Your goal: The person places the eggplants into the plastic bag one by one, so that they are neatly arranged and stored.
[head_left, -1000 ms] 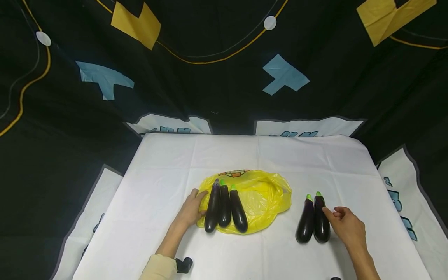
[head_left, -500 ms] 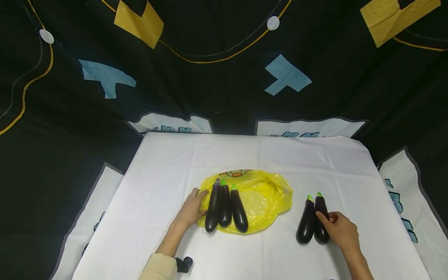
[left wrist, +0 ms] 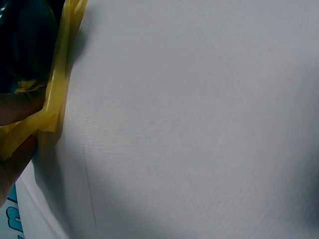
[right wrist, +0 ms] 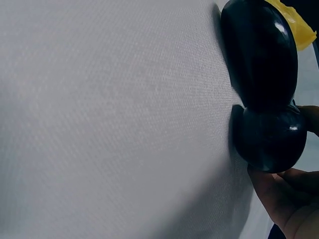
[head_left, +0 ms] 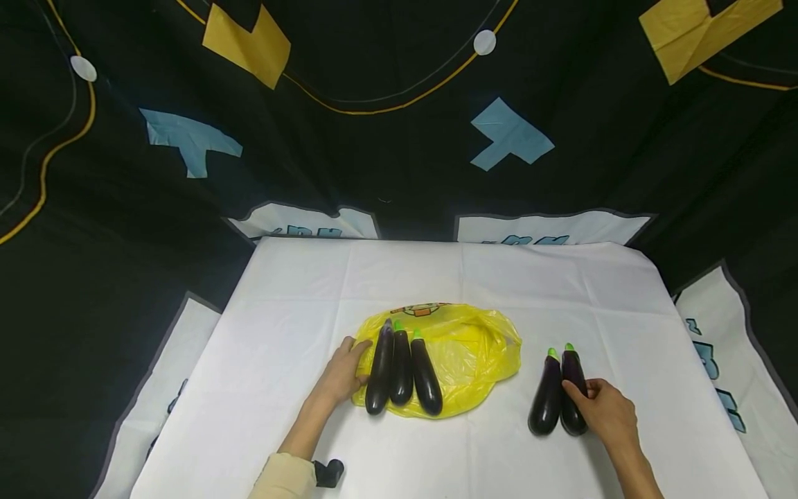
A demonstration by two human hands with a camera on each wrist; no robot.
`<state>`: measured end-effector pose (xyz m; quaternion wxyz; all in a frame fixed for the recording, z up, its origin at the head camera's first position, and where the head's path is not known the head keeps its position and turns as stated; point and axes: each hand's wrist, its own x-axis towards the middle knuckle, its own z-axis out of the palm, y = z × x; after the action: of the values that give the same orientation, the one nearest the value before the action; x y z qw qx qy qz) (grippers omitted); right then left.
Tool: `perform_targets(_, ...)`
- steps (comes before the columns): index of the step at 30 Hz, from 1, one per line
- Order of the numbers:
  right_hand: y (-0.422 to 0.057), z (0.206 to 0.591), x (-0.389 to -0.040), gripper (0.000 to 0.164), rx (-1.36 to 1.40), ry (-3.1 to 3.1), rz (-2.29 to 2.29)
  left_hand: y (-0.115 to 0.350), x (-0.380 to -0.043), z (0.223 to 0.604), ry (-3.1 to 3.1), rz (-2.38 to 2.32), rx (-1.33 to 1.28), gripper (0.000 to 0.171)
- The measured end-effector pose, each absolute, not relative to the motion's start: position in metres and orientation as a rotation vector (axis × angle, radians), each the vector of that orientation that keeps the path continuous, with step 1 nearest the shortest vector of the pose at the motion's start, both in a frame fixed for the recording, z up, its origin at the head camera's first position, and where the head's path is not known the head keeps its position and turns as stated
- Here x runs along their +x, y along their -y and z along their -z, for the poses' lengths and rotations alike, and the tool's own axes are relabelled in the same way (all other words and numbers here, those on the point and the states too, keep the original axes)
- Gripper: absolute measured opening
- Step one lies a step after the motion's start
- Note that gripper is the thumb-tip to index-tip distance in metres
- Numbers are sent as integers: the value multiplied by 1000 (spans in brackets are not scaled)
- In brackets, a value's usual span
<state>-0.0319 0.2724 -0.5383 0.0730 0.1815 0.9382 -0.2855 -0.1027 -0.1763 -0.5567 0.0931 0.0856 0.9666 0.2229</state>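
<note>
At lower left of centre in the head view, your cream sleeve (head_left: 283, 477) leads up to your left hand (head_left: 339, 371), with one black object (head_left: 328, 473) beside the cuff. Your finger and thumb pinch the edge of the one container, a yellow plastic bag (head_left: 470, 388); the left wrist view shows the film between them at its left edge.

The bag lies spread just below the centre of the frame, and you have three eggplants on its left half, side by side: a left eggplant (head_left: 379, 371) with a purplish top, a middle eggplant (head_left: 402, 367) and a third eggplant (head_left: 427, 378), these two with bright green stems. Their lower ends reach about the bag's near edge. You cannot tell whether the folds hold anything.

At lower right, well apart from the bag, you have two more green-stemmed eggplants on the white cloth (head_left: 474, 464), making five in all: an outlying eggplant (head_left: 545, 398) and, touching it on the right, a gripped eggplant (head_left: 574, 367). Your right hand (head_left: 607, 409) grasps this last one, thumb on one side and fingers on the other.
</note>
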Motion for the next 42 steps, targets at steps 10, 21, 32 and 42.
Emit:
perform_targets(10, -274, 538, -33, 74, 550, -2795, 868, 177, -103, 556, -2880, -670, 274, 66)
perform_targets(21, -276, 535, -32, 73, 546, -2777, 896, 176, -102, 556, -2873, -672, 250, 66)
perform_targets(32, -277, 536, -31, 69, 515, -2796, 879, 176, -101, 556, -2873, -676, 257, 66)
perform_targets(42, -277, 536, -30, 71, 510, -2798, 878, 178, -99, 556, -2891, -678, 313, 66)
